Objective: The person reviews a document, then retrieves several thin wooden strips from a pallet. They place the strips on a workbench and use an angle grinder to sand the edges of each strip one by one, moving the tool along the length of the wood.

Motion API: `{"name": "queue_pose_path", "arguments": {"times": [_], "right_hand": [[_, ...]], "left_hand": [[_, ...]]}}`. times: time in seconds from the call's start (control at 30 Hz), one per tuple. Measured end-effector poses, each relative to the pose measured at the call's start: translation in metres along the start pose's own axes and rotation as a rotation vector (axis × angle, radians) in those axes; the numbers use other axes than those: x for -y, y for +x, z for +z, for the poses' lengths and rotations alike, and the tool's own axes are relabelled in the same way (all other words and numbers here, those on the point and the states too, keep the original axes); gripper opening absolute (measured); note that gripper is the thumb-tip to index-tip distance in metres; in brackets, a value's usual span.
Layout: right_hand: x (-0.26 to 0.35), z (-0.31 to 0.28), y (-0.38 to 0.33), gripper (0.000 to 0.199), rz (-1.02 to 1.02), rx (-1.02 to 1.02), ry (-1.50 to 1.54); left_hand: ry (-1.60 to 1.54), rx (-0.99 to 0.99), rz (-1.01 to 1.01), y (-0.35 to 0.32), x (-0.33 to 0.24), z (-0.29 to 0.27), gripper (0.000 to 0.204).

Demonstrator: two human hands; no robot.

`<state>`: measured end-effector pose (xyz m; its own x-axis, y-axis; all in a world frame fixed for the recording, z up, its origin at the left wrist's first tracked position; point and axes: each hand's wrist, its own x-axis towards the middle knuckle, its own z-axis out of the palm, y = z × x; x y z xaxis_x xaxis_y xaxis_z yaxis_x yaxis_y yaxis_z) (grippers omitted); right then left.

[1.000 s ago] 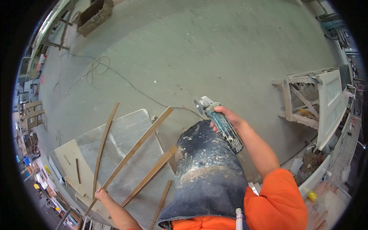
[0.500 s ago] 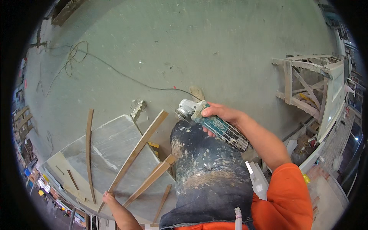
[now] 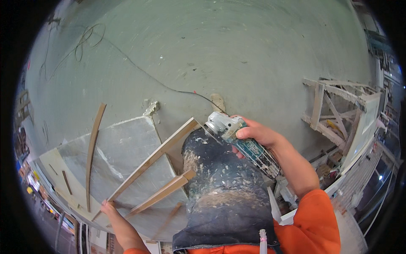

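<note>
My right hand (image 3: 258, 135) grips a teal and grey angle grinder (image 3: 241, 142), its disc end just above my dusty dark trouser leg (image 3: 224, 186) and close to the upper end of a long wooden strip (image 3: 152, 158). My left hand (image 3: 108, 208) rests on the lower end of that strip, where it lies across a pale stone slab (image 3: 122, 154). A second, shorter wooden strip (image 3: 163, 192) lies beside it, pointing at my knee. The grinder's black cable (image 3: 139, 70) trails away over the floor.
A curved wooden strip (image 3: 92, 152) lies on the slab's left part. A flat board (image 3: 59, 178) with small sticks sits at the left. A white wooden frame (image 3: 338, 106) stands at the right. Grey concrete floor (image 3: 237, 51) stretches beyond, with coiled cable at the far left.
My view has shifted, so the slab and strips sit higher and nearer. The grinder has come down closer to my knee and the long strip's end. My left hand stays on the strip.
</note>
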<state>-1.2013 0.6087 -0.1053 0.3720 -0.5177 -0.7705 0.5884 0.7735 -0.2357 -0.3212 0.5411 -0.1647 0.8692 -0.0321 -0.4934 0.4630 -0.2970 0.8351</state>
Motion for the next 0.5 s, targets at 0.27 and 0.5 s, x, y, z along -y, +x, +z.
{"name": "queue_pose_path", "arguments": {"times": [0.27,0.5], "right_hand": [[0.012,0.007,-0.002,0.079,0.052,-0.004,-0.100],[0.005,0.016,-0.003,0.080,-0.018,-0.039,-0.179]], "left_hand": [[-0.072,0.144,-0.048,0.037,-0.004,-0.017,0.039],[-0.101,0.180,-0.075,-0.015,0.004,-0.011,0.043]]}}
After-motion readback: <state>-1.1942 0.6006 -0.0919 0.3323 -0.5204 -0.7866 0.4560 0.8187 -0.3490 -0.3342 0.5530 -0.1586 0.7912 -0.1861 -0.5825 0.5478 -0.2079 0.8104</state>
